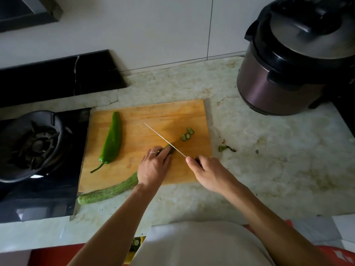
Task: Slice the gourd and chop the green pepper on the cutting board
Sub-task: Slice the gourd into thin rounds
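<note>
Bare arms, ring (153, 152), white top (201, 244).

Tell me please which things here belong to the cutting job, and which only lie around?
In use: gourd, green pepper, cutting board, knife, cut slices, left hand, right hand.

Lying about: pressure cooker, gas burner, green scrap.

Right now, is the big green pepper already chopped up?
No, the long glossy green pepper lies whole, stem on, at the left of the wooden cutting board, apart from both hands.
</note>
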